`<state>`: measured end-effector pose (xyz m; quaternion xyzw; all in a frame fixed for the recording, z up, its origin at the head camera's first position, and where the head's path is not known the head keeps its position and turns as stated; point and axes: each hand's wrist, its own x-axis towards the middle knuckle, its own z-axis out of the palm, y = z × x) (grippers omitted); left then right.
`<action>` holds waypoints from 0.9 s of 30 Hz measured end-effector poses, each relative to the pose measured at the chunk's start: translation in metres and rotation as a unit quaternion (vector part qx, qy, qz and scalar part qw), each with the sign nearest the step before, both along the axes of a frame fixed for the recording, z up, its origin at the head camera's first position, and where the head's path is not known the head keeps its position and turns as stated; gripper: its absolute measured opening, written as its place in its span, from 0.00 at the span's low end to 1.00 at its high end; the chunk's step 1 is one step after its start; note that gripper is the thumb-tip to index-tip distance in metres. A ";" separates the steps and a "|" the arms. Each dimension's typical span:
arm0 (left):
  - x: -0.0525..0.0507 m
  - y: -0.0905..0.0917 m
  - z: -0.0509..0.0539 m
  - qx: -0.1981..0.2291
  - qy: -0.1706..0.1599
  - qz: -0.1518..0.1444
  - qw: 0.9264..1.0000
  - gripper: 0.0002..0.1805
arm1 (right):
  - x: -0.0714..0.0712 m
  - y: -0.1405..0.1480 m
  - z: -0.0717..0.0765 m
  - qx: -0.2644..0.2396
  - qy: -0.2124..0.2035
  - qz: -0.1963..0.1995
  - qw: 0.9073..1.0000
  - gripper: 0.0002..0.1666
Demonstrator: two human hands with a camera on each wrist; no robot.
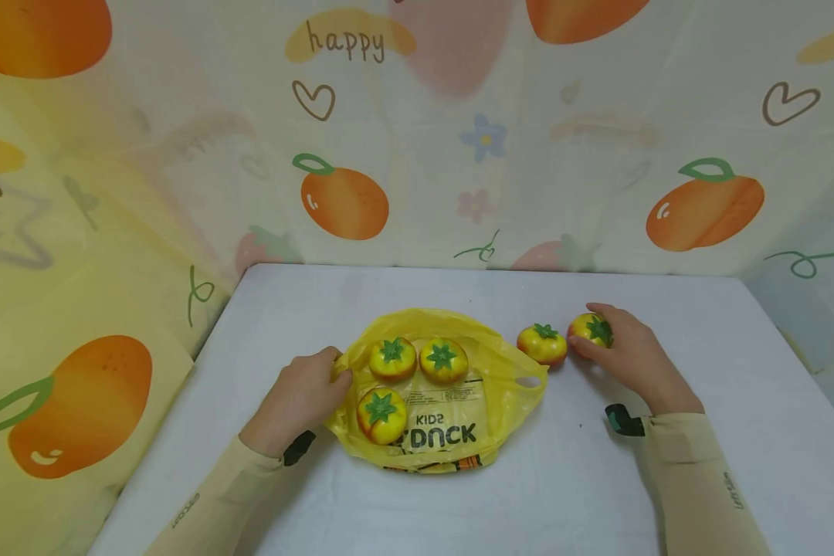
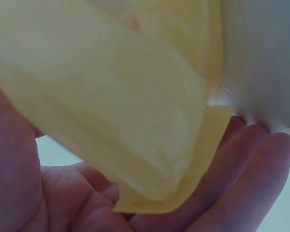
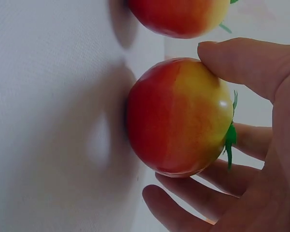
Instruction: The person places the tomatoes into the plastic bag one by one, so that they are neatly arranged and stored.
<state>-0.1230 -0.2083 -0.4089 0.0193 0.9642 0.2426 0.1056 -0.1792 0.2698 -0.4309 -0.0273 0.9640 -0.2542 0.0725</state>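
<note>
A yellow plastic bag [image 1: 503,421] printed with dark letters lies spread on the table. My left hand [image 1: 295,401] holds its left edge between thumb and fingers; up close, the bag's folded yellow film [image 2: 135,111] hides part of that hand. Three yellow-red tomatoes with green star-shaped tops sit on the bag's left half, one of them the lower tomato [image 1: 382,417]. To the right of the bag, my right hand [image 1: 632,351] grips another tomato [image 3: 179,118], thumb on one side and fingers on the other. Close beside it stands a further tomato [image 1: 542,346], near the bag's handle hole.
A white cloth covers the table [image 1: 459,510]. Behind it hangs a pale curtain [image 1: 417,154] with printed oranges, hearts and the word "happy", which also runs along the left side. Dark straps [image 1: 625,421] sit at both wrists.
</note>
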 end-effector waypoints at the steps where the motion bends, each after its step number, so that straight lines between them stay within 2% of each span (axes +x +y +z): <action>1: 0.000 0.000 0.000 0.000 0.000 0.000 1.000 0.16 | 0.000 0.000 0.000 0.001 0.002 0.002 1.000 0.53; 13: 0.000 0.000 0.000 0.005 -0.007 0.002 1.000 0.17 | -0.002 -0.002 -0.003 0.012 0.005 0.001 1.000 0.51; 21: 0.001 -0.001 0.000 0.009 -0.001 -0.002 1.000 0.16 | 0.000 -0.001 0.002 0.016 -0.011 -0.007 1.000 0.53; 27: 0.001 0.000 0.001 0.005 0.004 -0.003 1.000 0.16 | 0.003 -0.001 0.010 0.018 -0.006 -0.007 1.000 0.55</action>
